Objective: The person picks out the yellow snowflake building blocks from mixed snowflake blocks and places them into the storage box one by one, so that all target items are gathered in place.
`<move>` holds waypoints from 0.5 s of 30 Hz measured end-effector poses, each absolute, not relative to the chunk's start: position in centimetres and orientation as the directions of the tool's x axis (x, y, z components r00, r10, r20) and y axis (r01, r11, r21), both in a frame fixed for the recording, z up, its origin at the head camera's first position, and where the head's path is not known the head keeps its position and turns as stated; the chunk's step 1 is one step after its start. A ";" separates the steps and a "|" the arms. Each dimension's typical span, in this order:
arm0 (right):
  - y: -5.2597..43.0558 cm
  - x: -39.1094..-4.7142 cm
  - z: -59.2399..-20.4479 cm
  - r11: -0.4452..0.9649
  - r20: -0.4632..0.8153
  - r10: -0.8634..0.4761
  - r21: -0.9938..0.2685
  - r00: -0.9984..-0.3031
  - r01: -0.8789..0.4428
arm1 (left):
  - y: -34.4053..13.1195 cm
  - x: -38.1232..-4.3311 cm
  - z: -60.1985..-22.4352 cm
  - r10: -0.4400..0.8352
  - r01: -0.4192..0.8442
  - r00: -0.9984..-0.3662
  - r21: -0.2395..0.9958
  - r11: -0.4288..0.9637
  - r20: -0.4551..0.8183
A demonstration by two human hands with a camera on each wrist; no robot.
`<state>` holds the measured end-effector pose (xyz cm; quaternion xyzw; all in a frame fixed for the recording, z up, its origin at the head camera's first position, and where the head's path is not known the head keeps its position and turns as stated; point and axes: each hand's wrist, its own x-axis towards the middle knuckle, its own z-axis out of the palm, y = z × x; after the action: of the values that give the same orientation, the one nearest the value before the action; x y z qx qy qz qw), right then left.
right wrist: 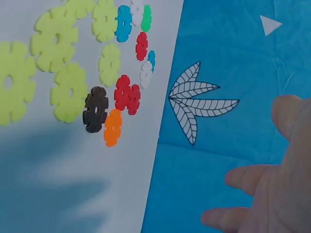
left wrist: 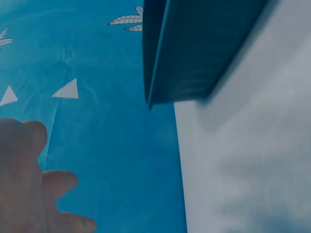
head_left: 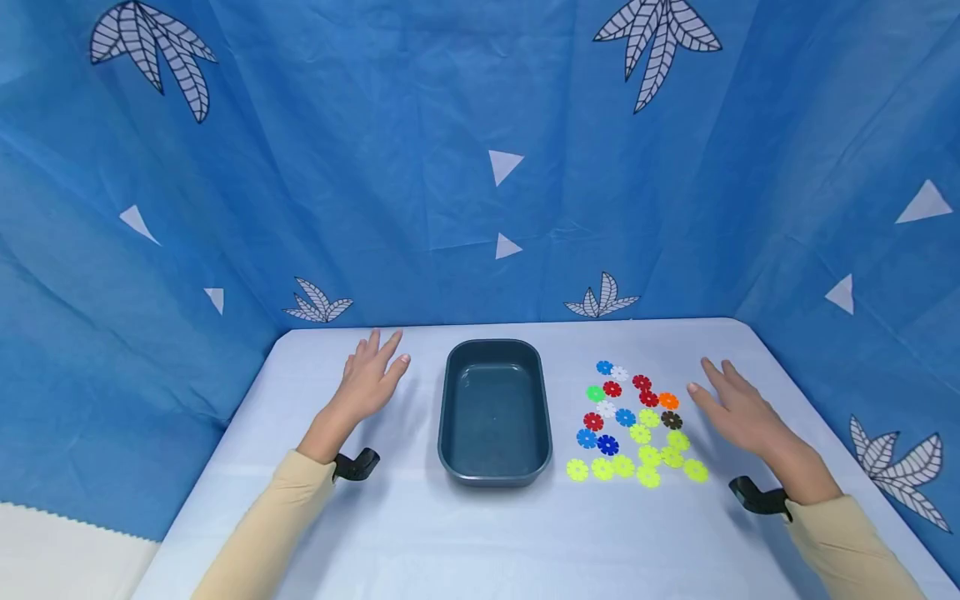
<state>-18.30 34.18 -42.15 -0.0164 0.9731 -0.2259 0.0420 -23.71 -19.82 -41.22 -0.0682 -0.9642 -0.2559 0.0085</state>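
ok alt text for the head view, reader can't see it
A person's open left hand and right hand hover over a white table, either side of a dark blue-grey rectangular tray and loose notched discs, many lime yellow. Blue cloth printed with white leaves and triangles hangs behind.

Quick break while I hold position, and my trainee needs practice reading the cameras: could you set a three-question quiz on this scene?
1. Multiple choice: which colour is commonest among the discs? A) red B) yellow-green C) white
2. True or false: in the head view, the tray stands between the left hand and the discs.
3. Open question: what is the right hand holding?

Key: 1. B, yellow-green. 2. True. 3. Nothing; it is beside the discs, with its fingers spread.
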 end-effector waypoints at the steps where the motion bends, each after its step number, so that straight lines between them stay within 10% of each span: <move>1: 34.3 -18.3 -42.2 0.896 -0.083 -0.049 -0.444 -0.995 -0.007 | -19.7 -23.6 -41.3 0.129 0.137 -0.990 0.501 0.855 0.051; 15: 35.3 -17.4 -43.5 0.900 -0.138 -0.045 -0.436 -0.989 0.020 | -18.4 -22.5 -42.6 0.127 0.133 -0.990 0.628 0.767 0.054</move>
<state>-17.44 35.34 -43.51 -0.0063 0.9719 -0.2240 0.0724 -22.45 -18.40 -42.63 -0.0692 -0.9399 -0.3342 0.0044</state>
